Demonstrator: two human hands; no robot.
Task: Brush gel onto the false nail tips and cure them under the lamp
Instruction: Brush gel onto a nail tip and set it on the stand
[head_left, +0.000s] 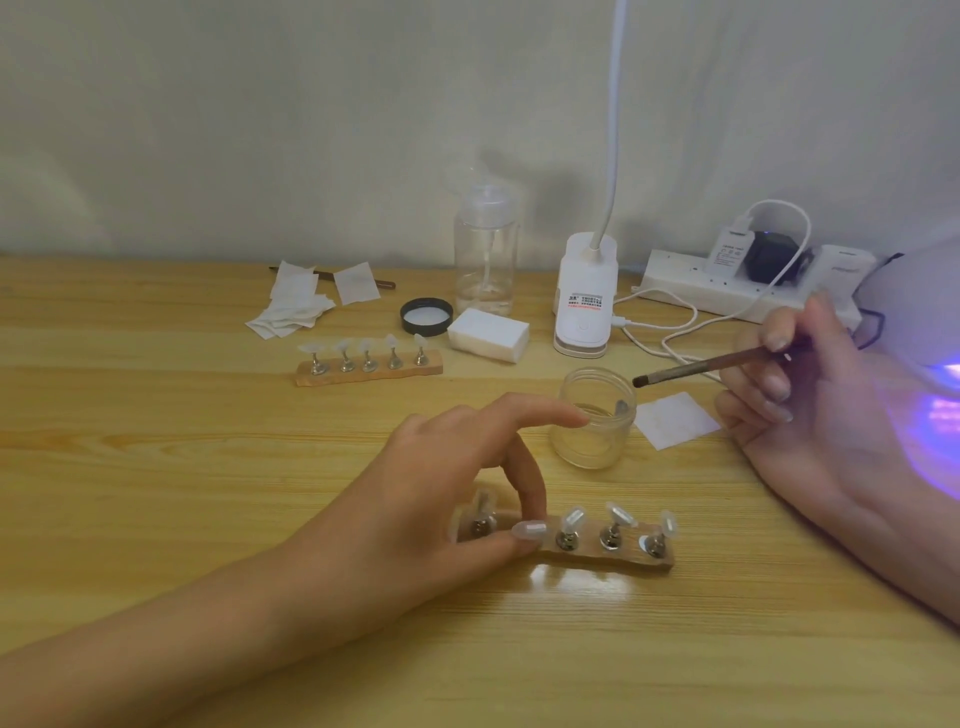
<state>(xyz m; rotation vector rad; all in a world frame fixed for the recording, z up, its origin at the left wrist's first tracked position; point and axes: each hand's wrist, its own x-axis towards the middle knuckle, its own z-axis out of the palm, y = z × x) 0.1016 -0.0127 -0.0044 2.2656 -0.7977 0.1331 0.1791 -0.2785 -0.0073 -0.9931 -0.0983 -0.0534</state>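
A wooden strip with clear false nail tips on metal stands lies near the table's front. My left hand pinches the strip's left part between thumb and a finger, index finger stretched toward an open glass jar. My right hand grips a brown brush, its bristles hovering just right of the jar's rim. A second strip of nail tips lies farther back. The curing lamp glows violet at the right edge.
A black jar lid, a white block, a clear pump bottle, a white desk lamp base, a power strip with cables and cotton wipes line the back. One wipe lies beside the jar.
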